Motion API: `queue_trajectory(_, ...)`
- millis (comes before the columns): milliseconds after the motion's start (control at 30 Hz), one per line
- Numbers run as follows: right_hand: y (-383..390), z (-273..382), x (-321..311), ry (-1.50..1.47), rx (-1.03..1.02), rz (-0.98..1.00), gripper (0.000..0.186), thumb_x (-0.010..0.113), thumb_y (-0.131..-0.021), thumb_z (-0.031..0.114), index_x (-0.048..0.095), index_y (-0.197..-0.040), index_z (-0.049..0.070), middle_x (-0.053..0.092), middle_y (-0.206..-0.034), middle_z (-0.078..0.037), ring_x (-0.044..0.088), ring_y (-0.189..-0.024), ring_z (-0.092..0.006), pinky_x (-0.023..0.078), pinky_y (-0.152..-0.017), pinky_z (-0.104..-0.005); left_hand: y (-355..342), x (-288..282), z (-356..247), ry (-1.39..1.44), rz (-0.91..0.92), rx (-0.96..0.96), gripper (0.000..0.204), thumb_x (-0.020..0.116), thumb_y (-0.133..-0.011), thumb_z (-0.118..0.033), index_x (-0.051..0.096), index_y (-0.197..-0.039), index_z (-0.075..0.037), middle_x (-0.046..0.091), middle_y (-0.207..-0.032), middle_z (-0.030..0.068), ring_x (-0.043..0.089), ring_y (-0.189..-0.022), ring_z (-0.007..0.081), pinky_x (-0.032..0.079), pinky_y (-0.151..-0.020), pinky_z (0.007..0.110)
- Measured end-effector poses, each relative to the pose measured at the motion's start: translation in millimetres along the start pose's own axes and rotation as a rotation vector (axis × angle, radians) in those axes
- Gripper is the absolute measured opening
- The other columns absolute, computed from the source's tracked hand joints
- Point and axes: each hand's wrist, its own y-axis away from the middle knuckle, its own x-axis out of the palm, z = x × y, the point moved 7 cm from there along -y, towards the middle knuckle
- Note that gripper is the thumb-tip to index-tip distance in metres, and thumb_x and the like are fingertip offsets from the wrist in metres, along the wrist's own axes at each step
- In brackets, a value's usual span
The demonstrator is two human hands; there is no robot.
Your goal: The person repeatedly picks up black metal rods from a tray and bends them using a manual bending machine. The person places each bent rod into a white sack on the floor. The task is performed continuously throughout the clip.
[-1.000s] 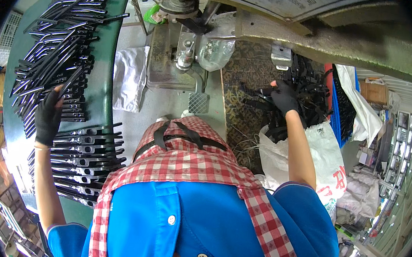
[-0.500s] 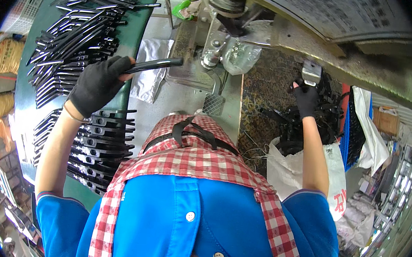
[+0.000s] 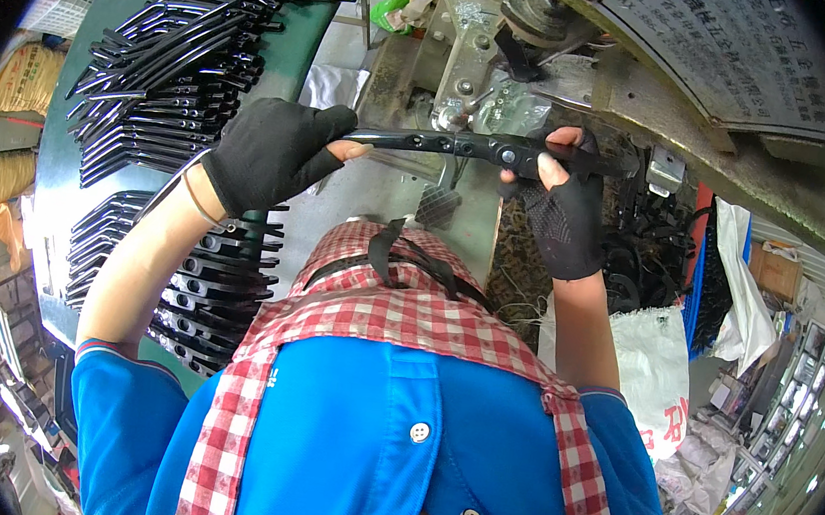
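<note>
Left grip (image 3: pixel 272 157) closed around one end of a black bar (image 3: pixel 425 142), right grip (image 3: pixel 566 213) curled on it farther along, the bar spanning between; black rods (image 3: pixel 172 61) on the tabletop (image 3: pixel 299 45) beyond the left grip

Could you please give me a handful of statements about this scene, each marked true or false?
1. The left hand and the right hand both grip a black bar. True.
2. The left hand is bare. False: the left hand wears a black glove.
3. Black rods lie on a green table at the person's left. True.
4. The black bar lies on the green table. False: the black bar is held up, clear of the green table.
5. A white sack is at the person's right. True.
</note>
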Motion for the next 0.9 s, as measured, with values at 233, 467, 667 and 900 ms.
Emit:
queue_trajectory(233, 6.1, -34.7, 8.8, -0.188, 0.331, -0.16, 0.019, 0.05, -0.096, 0.03, 0.052, -0.089, 0.013, 0.047, -0.062, 0.001, 0.031, -0.04, -0.005, 0.027, -0.043, -0.0222, -5.9, 1.8, 4.0, -0.195, -0.025, 0.028, 0.034, 0.054, -0.091, -0.041, 0.056, -0.083, -0.008, 0.054, -0.056, 0.0135, 0.057, -0.053, 0.0353, 0.042, -0.049, 0.043)
queue_trajectory(467, 10.6, -33.7, 15.6, -0.235, 0.239, -0.279, 0.018, 0.062, -0.089, 0.023, 0.048, -0.082, 0.013, 0.047, -0.064, 0.003, 0.044, -0.048, -0.0036, 0.032, -0.042, -0.0175, -16.7, 4.8, 6.2, -0.223, 0.048, 0.047, 0.034, 0.052, -0.092, -0.039, 0.056, -0.083, -0.007, 0.052, -0.055, 0.0154, 0.057, -0.053, 0.0371, 0.043, -0.049, 0.044)
queue_trajectory(667, -8.4, -2.9, 11.7, -0.016, -0.021, -0.203, 0.019, 0.063, -0.089, 0.02, 0.049, -0.084, 0.008, 0.049, -0.067, 0.001, 0.045, -0.049, -0.0057, 0.036, -0.045, -0.0197, -28.9, 8.3, 5.4, -0.17, 0.038, 0.053, 0.038, 0.048, -0.093, -0.044, 0.054, -0.084, -0.007, 0.054, -0.055, 0.014, 0.059, -0.056, 0.0366, 0.044, -0.051, 0.045)
queue_trajectory(900, -35.3, -3.3, -7.7, -0.166, -0.128, -0.131, 0.015, 0.055, -0.092, 0.016, 0.05, -0.081, 0.008, 0.048, -0.063, -0.003, 0.041, -0.046, -0.0081, 0.029, -0.042, -0.0209, -65.3, -11.6, 5.1, -0.215, -0.08, 0.182, 0.03, 0.052, -0.093, -0.037, 0.058, -0.092, -0.007, 0.057, -0.059, 0.0163, 0.059, -0.058, 0.0377, 0.045, -0.052, 0.044)
